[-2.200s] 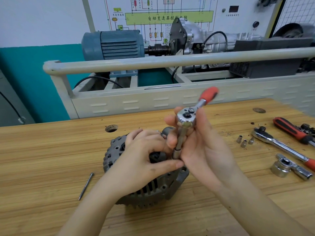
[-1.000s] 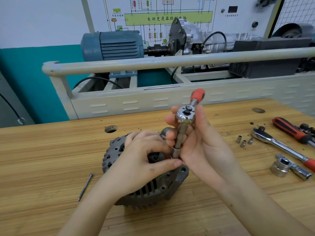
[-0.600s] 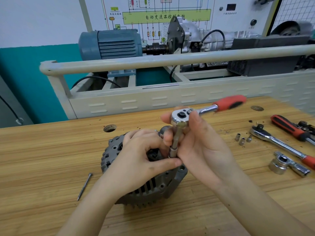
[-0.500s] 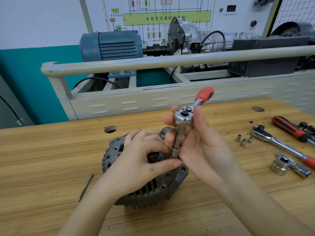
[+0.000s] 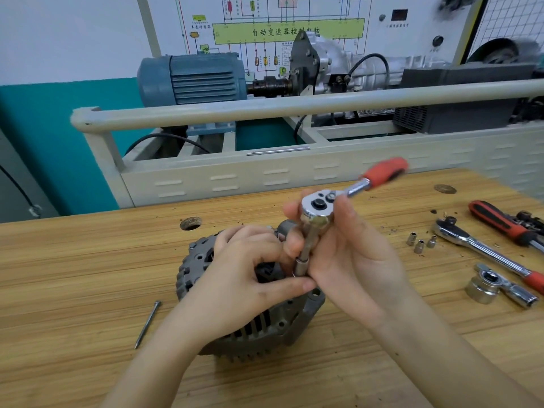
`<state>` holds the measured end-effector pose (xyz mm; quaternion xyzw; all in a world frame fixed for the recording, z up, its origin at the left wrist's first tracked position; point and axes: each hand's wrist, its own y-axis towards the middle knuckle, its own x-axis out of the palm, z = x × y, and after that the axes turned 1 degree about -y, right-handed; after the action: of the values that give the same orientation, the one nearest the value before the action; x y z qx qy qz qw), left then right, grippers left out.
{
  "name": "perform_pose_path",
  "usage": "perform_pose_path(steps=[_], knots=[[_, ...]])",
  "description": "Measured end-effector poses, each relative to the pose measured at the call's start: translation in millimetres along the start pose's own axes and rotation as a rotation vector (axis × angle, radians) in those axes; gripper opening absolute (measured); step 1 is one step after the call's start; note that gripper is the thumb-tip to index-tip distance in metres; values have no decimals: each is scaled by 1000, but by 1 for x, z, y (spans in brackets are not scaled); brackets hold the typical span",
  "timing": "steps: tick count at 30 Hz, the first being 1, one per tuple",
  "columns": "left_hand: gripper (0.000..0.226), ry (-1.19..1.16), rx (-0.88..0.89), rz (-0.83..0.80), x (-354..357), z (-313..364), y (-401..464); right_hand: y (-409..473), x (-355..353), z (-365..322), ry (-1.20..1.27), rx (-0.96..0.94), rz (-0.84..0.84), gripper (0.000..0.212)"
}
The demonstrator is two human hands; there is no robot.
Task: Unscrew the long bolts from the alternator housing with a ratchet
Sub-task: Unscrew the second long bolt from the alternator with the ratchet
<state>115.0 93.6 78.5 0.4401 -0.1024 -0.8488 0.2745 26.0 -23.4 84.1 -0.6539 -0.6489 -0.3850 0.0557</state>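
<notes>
single head-worn wide-angle view, looking forward and down over the light wooden workbench (image 5: 73, 275). both forearms enter from 6 o'clock, so the bare hands sit close, mid-frame. the grey finned metal alternator housing (image 5: 253, 328) is near, just below centre. loose chrome ratchets with red-and-black handles (image 5: 482, 248) lie at 3 o'clock. at 12 o'clock, farther off, the blue electric motor (image 5: 194, 78) stands behind a cream metal rail (image 5: 265, 110). straight edges bow near the frame borders. no second view to overlap.

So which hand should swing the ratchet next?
Right. The right hand already grips the ratchet head and extension; the left hand is holding the alternator steady.
</notes>
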Motion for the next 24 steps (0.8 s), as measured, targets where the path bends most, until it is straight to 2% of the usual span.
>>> perform_pose_path(steps=[4,10,15,20,24], knots=[[30,22,3,-35,-1,0,0,2,-3,0,53,43,-14,37],[54,35,-14,14,2,1,-1,0,-1,0,-30,-13,-21,24],[51,25,-1,9,1,1,-1,0,-3,-1,6,-25,-33,23],[39,22,40,-51,-2,0,0,2,-4,-2,85,43,-27,34],[27,22,0,-2,-1,2,0,2,-3,-1,19,22,-26,30]])
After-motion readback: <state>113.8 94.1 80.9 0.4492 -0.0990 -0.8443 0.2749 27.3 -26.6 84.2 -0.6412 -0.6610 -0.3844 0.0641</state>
